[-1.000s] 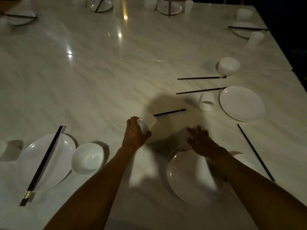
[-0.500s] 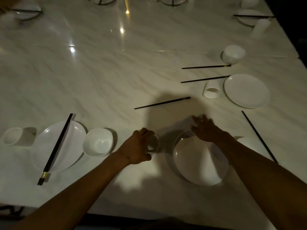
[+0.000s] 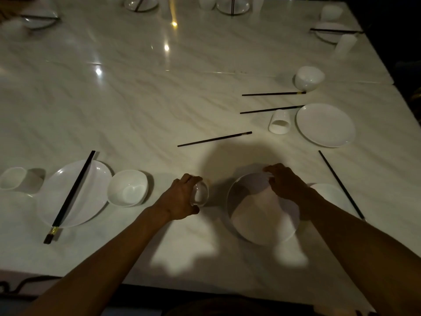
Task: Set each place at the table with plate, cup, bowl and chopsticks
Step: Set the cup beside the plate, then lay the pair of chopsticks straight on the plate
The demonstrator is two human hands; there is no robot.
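My left hand (image 3: 181, 197) grips a small white cup (image 3: 200, 194) on the marble table (image 3: 159, 99), just left of a white plate (image 3: 257, 220) in front of me. My right hand (image 3: 284, 181) rests on the plate's far rim with its fingers curled over the edge. A white bowl (image 3: 328, 191) peeks out behind my right forearm. One black chopstick (image 3: 214, 139) lies beyond the plate; another chopstick (image 3: 340, 184) lies at the right.
A set place at the left has a plate (image 3: 91, 179) with chopsticks (image 3: 70, 197) across it, a bowl (image 3: 127, 188) and a cup (image 3: 12, 178). At the right lie a plate (image 3: 325, 125), a tipped cup (image 3: 279, 122), a tipped bowl (image 3: 309, 78) and two chopsticks (image 3: 273, 93). More settings line the far edge.
My left hand brought the cup down from above the table and toward me, setting it beside the plate. My right hand stayed on the plate's far rim.
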